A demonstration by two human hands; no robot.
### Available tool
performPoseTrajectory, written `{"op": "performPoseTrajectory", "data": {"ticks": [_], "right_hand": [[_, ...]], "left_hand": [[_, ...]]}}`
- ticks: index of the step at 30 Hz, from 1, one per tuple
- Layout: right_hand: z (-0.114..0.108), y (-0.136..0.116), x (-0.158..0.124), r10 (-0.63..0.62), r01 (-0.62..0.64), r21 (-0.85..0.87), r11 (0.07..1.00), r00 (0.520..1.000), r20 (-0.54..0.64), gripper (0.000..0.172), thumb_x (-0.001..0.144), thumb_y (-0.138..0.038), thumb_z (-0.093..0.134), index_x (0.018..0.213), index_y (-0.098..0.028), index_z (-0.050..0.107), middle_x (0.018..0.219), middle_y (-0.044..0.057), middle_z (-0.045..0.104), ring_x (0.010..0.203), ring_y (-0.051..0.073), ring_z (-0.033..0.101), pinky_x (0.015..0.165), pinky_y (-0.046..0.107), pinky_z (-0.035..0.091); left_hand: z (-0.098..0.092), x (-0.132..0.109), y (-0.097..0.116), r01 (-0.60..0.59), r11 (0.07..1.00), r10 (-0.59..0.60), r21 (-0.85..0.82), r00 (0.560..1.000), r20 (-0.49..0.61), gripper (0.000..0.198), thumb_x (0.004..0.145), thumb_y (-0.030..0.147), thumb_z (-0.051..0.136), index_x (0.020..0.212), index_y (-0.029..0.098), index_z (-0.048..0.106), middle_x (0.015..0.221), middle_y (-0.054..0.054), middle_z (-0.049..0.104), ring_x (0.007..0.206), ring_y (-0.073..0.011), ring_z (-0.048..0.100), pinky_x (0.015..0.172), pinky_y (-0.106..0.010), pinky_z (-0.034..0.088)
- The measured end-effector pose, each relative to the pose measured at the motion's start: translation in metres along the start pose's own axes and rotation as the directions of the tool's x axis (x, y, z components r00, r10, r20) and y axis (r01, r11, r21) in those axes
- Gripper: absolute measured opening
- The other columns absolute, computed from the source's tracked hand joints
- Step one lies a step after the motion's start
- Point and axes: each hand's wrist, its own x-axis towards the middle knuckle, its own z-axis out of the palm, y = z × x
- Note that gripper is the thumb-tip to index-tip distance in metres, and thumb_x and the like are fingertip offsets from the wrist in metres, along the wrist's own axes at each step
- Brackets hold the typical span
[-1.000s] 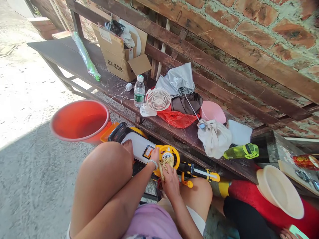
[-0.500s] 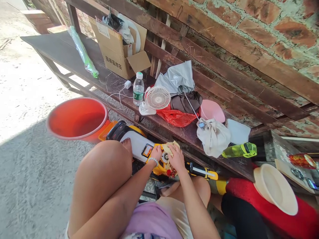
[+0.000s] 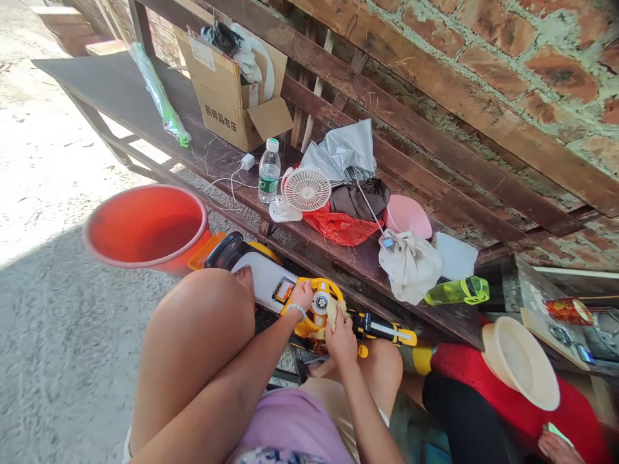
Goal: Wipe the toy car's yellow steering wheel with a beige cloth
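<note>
In front of me is a yellow, white and black toy ride-on vehicle (image 3: 261, 280) with a yellow steering wheel (image 3: 333, 288). My left hand (image 3: 302, 298), with a beaded bracelet at the wrist, is closed around the wheel's left side. A pale yellow cloth (image 3: 333, 310) is bunched in my right hand (image 3: 341, 338), pressed against the right side of the wheel. Part of the cloth hangs inside the rim, and my fingers hide some of it. My bare foot (image 3: 245, 278) rests by the white part of the toy.
An orange-red tub (image 3: 145, 258) stands left. Along the wooden bench (image 3: 232, 171) are a cardboard box (image 3: 217, 109), water bottle (image 3: 269, 174), white fan (image 3: 307, 189), silver umbrella (image 3: 343, 151) and green bottle (image 3: 449, 291). At right, another person's hand (image 3: 558, 448) is near a cream basin (image 3: 525, 364).
My right hand and the cloth have slid from the top of the wheel down its right side, uncovering the upper rim. The other person's hand has come into view at bottom right.
</note>
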Motion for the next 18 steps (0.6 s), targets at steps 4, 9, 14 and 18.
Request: {"op": "performPoseTrajectory", "data": {"ticks": [4,9,14,18], "right_hand": [[0.006,-0.008,-0.029,-0.051,0.052,-0.016,0.999,0.998,0.033,0.057,0.101,-0.035,0.041,0.153,-0.014,0.043,0.126,0.022,0.064,0.097,0.028,0.071,0.082,0.037,0.056],[0.006,-0.023,-0.044,-0.135,0.134,0.028,0.991,0.989,0.053,0.059,0.096,-0.027,0.047,0.154,-0.014,0.043,0.132,0.021,0.064,0.102,0.028,0.072,0.087,0.036,0.057],[0.015,-0.027,-0.054,-0.293,0.282,0.201,0.938,0.955,0.031,0.064,0.09,-0.021,0.051,0.153,-0.019,0.046,0.138,0.017,0.063,0.117,0.026,0.067,0.095,0.035,0.056],[0.007,-0.01,-0.053,-0.335,0.33,0.343,0.879,0.941,-0.048,0.062,0.09,-0.021,0.048,0.152,-0.023,0.049,0.14,0.011,0.063,0.121,0.023,0.064,0.1,0.034,0.054]], "left_hand": [[0.0,0.001,-0.004,-0.005,1.0,0.005,-0.004,1.0,-0.002,0.04,0.1,0.042,0.041,0.069,0.022,0.057,0.08,-0.01,0.073,0.078,-0.0234,0.07,0.076,-0.034,0.051],[-0.002,0.003,-0.006,-0.013,1.0,0.013,0.012,1.0,-0.009,0.041,0.101,0.044,0.037,0.071,0.023,0.056,0.079,-0.01,0.073,0.078,-0.0232,0.07,0.074,-0.032,0.051],[0.001,0.008,-0.012,-0.02,0.999,0.022,0.045,0.999,-0.035,0.041,0.1,0.043,0.037,0.07,0.023,0.056,0.083,-0.011,0.073,0.083,-0.025,0.07,0.079,-0.035,0.051],[0.003,0.011,-0.019,-0.032,0.998,0.034,0.061,0.999,-0.038,0.039,0.1,0.041,0.036,0.072,0.023,0.056,0.083,-0.01,0.073,0.081,-0.0241,0.07,0.079,-0.034,0.051]]}}
